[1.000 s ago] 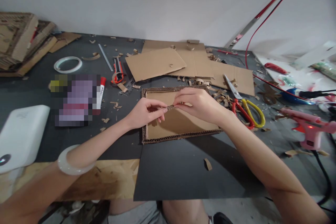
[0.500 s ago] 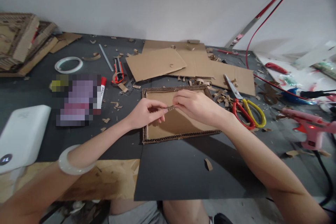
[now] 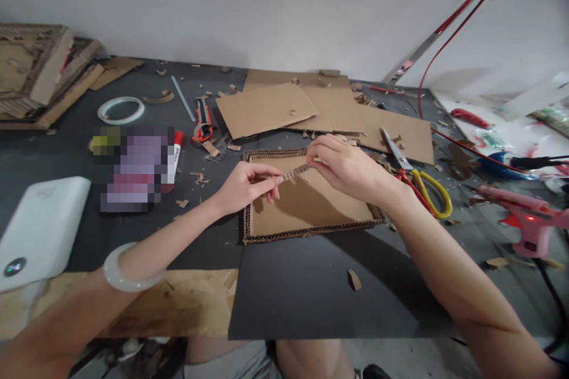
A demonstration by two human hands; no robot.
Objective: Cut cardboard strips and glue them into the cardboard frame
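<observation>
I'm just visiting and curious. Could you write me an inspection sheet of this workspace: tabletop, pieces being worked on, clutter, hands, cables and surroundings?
Surface: dark grey tabletop, with bare wood along its near left edge.
Things in hand: a corrugated cardboard strip, held above a shallow cardboard tray.
Clutter: scattered cardboard scraps, scissors lying open, an orange cutter, a pink glue gun showing a red light.
Hands: left hand and right hand each pinch one end of the strip.
Cables: a black cord below the glue gun; a red cable at the back right.
Surroundings: pale wall behind; stacked cardboard pieces far left.
</observation>
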